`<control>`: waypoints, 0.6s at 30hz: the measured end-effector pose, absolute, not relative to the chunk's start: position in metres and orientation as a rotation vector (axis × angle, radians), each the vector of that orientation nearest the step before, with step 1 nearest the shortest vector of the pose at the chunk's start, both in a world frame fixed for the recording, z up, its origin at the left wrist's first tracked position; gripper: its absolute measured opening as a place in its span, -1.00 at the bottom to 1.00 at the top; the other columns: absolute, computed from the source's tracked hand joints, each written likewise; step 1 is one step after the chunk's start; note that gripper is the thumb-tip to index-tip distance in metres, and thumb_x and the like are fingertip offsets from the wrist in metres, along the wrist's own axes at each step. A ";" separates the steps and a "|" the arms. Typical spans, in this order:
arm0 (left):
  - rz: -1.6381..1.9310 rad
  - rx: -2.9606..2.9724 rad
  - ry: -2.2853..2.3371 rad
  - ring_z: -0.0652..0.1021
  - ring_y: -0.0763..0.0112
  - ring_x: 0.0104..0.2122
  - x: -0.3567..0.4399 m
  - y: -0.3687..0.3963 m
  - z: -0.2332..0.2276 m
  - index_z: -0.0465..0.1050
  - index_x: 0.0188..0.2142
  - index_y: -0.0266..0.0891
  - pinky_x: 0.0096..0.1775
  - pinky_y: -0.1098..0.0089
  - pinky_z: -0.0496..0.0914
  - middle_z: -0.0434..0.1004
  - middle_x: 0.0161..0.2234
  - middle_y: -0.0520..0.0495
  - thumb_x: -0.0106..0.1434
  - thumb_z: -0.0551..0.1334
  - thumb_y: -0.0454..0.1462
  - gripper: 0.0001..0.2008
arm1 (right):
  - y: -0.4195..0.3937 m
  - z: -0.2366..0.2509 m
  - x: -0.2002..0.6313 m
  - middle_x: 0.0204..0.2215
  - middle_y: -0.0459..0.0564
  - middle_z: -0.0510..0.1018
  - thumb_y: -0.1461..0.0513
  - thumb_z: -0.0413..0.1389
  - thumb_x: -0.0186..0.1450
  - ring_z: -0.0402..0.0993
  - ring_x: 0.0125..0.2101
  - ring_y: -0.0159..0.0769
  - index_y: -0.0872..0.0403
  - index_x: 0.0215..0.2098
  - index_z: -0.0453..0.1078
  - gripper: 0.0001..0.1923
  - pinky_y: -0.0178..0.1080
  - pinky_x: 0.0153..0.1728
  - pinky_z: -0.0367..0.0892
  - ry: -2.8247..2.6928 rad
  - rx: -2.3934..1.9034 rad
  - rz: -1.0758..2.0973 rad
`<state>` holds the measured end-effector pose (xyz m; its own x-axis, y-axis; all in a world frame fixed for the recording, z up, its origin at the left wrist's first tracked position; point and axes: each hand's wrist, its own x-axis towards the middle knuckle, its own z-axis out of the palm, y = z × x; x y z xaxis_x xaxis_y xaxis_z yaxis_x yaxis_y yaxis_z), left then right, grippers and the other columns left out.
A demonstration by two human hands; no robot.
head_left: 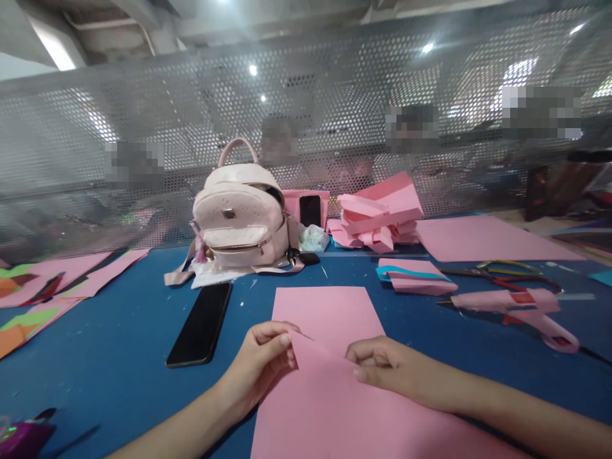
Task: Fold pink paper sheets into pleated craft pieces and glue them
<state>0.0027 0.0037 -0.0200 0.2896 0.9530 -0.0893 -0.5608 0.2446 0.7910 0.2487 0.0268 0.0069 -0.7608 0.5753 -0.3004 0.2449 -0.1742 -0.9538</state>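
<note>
Pinched raised edge of smooth, thin, pink paper sheet [325,408] in left hand [270,354] | loosely pinched same edge in right hand [382,366] | held sheet between hands, over flat pink paper layer [325,309] beyond | probably needed level grip, even tension

The backpack [239,220] looks leathery and faintly shiny, with a polished, metal-looking plate [229,213] on its front. In front of it are smooth, matt pink paper [329,408] and a phone [201,326] with a glossy, glass-like screen. Behind it the perforated panel [329,95] looks dully metallic; right of it, the glue gun [530,303] looks like plastic.
</note>
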 end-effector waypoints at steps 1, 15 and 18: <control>1.139 0.731 0.649 0.48 0.60 -0.58 0.003 0.003 -0.020 0.64 -0.36 -0.31 -0.43 0.56 0.39 0.50 -0.58 0.00 0.05 0.48 -0.22 -0.80 | 0.027 0.008 0.248 -0.45 -0.09 0.40 -0.13 0.17 0.21 0.30 -0.47 -0.42 0.17 -0.29 0.39 -0.50 -0.38 -0.47 0.12 -1.847 -0.949 2.028; 1.205 0.742 0.698 0.46 0.67 -0.61 0.002 0.003 -0.021 0.65 -0.42 -0.28 -0.49 0.61 0.40 0.54 -0.47 -0.01 -0.02 0.51 -0.25 -0.82 | 0.025 0.007 0.249 -0.45 -0.11 0.37 -0.09 0.14 0.26 0.27 -0.47 -0.43 0.18 -0.30 0.37 -0.54 -0.38 -0.44 0.13 -1.896 -0.909 2.014; 1.213 0.754 0.700 0.45 0.68 -0.63 0.003 0.003 -0.020 0.65 -0.43 -0.28 -0.51 0.61 0.40 0.54 -0.47 0.00 -0.02 0.51 -0.24 -0.82 | 0.025 0.008 0.249 -0.44 -0.10 0.37 -0.09 0.13 0.26 0.27 -0.46 -0.42 0.17 -0.29 0.38 -0.54 -0.37 -0.43 0.14 -1.908 -0.903 2.020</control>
<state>0.0029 0.0031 -0.0202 0.2093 0.9752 -0.0718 -0.5496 0.1780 0.8163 0.2489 0.0248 0.0080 -0.7870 0.5497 -0.2800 0.2481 -0.1335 -0.9595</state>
